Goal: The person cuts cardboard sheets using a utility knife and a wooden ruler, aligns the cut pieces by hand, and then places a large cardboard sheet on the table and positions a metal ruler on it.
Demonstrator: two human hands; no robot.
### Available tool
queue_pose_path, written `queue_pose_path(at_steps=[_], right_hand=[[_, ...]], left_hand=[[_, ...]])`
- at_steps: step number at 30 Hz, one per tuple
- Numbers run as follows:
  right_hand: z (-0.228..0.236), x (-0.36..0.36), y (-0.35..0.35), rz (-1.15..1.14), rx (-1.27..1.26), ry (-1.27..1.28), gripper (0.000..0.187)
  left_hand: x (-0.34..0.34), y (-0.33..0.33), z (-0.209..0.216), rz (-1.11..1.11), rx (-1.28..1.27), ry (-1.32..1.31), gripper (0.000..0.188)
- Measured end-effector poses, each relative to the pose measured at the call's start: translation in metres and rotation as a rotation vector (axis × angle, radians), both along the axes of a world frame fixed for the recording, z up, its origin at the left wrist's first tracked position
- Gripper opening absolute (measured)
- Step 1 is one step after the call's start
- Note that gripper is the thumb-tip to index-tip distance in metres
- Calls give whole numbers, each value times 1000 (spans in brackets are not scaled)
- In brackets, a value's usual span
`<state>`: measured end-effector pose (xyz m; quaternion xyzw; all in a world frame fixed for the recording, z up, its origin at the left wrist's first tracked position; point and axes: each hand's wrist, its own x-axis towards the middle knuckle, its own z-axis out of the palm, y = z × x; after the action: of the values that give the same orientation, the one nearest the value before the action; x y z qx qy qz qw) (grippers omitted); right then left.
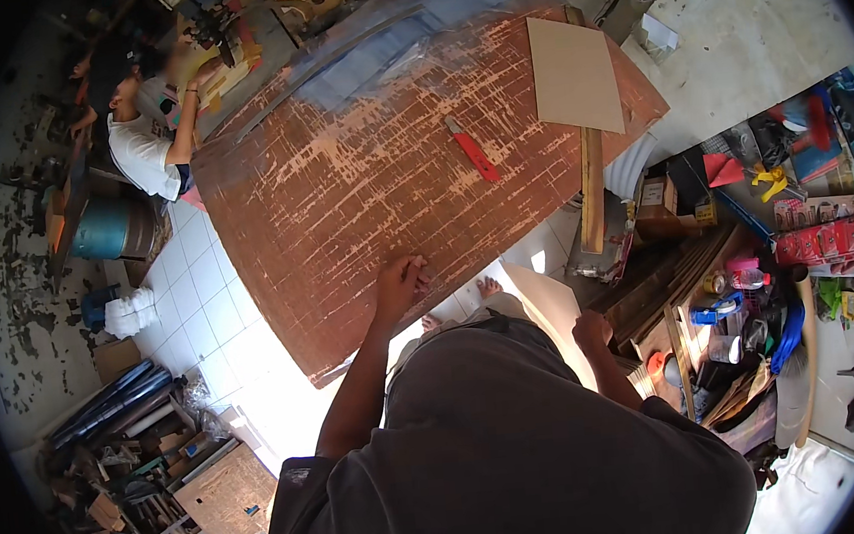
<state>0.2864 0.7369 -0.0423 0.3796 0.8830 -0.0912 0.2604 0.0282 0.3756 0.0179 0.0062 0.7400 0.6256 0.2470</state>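
At the near edge of the worn brown counter (294,298), the person's left hand (403,277) hangs loosely spread with fingers bent; whether it touches the surface cannot be told. To the right, below the counter's level, the right hand (593,330) is curled beside the right edge of a pale tan panel (543,301), which stands close to the person's legs; the hand may be pinching that edge, but the view is too poor to tell.

On the counter, a red-handled knife (473,156) lies right of the middle, its blade pointing far and left. Farther right, a tan cardboard sheet (575,75) lies partly over a wooden strip (592,194), which reaches out past the counter's edge. Clear plastic sheeting (429,41) covers the far side. At far left, a co-worker in a white shirt (142,154) reaches across papers.
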Motion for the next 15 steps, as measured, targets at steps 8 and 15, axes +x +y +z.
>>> queue_pose_path(at_steps=[8,15], right_hand=[[-28,32,-7,-134,-121,-124,23],[-77,95,4,81,-157,-352,26]], left_hand=[[4,0,4,-36,6,27,28],[4,4,10,-38,9,46,28]])
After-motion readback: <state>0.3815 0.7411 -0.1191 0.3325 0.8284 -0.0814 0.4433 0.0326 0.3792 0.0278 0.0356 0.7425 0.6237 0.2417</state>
